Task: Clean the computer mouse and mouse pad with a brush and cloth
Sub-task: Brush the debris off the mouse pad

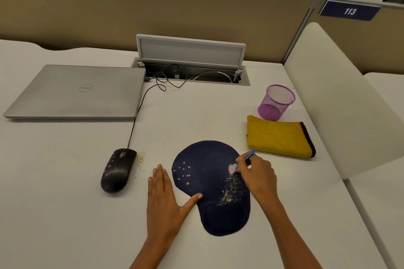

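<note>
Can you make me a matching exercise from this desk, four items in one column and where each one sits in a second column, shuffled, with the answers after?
Column one:
1. mouse
2. yellow cloth
3. brush
4. purple mesh cup

Column two:
A. held in the right hand over the mouse pad
B. beyond the cloth, toward the cable box
C. left of the mouse pad, near a patch of crumbs
D. folded on the table, right of the mouse pad

Pairs: 1-C, 2-D, 3-A, 4-B
</note>
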### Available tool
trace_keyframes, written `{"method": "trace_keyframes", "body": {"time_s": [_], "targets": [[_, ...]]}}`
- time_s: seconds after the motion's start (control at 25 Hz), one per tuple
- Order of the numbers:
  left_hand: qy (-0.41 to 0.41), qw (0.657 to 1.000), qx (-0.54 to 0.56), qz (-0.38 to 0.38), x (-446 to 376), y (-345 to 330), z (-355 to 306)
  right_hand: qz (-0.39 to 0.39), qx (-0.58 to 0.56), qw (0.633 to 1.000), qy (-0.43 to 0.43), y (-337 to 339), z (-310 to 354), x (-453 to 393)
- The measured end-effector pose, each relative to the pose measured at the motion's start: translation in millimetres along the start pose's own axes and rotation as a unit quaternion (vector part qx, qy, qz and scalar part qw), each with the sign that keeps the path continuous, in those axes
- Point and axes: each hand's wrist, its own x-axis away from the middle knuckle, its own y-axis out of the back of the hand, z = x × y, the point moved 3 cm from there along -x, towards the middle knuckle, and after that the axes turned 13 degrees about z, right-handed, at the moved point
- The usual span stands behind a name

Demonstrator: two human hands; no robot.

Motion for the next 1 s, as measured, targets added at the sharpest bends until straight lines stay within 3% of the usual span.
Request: {"method": "trace_keyframes", "body": {"time_s": [0.08,0.12,0.2,0.32,0.48,0.56,0.68,0.8,0.92,1.0], "targets": [[-0.003,1.0,0.001,0.0,-0.4,0.7,-0.6,-0.033,0.005,0.999,-0.012,12.0,-4.4,0.1],[-0.004,1.0,0.0,0.0,-0.9,1.1,-0.7,-0.021,-0.049,0.999,0.008,12.8,-3.4,-0.6],[-0.006,1.0,-0.009,-0.001,-1.5,1.1,-0.6,0.048,-0.145,0.987,0.059,5.0,7.6,0.3],[0.001,1.0,-0.008,0.007,-1.3,-0.4,0.5,0.111,-0.102,0.986,0.073,-14.2,12.7,0.1],[-0.005,1.0,-0.004,0.005,-0.1,0.4,-1.4,-0.02,0.038,0.999,-0.025,8.1,-4.9,-2.6],[-0.005,1.0,-0.001,0.003,0.1,0.9,-1.4,-0.06,-0.006,0.998,-0.021,17.2,-10.3,-1.3],[0.005,1.0,-0.007,0.007,-1.1,-0.6,0.8,0.032,-0.159,0.984,0.069,5.2,2.9,2.9],[0.011,1.0,-0.003,0.01,-1.7,-1.5,1.6,0.115,-0.132,0.981,0.083,-14.2,7.1,4.9],[-0.001,1.0,-0.004,0.006,-0.9,-0.5,-0.5,0.017,0.025,0.999,0.011,0.1,-2.0,3.8],[-0.002,1.0,-0.002,0.005,0.0,-0.2,-1.0,-0.035,0.042,0.999,0.004,12.0,-3.8,4.4]]}}
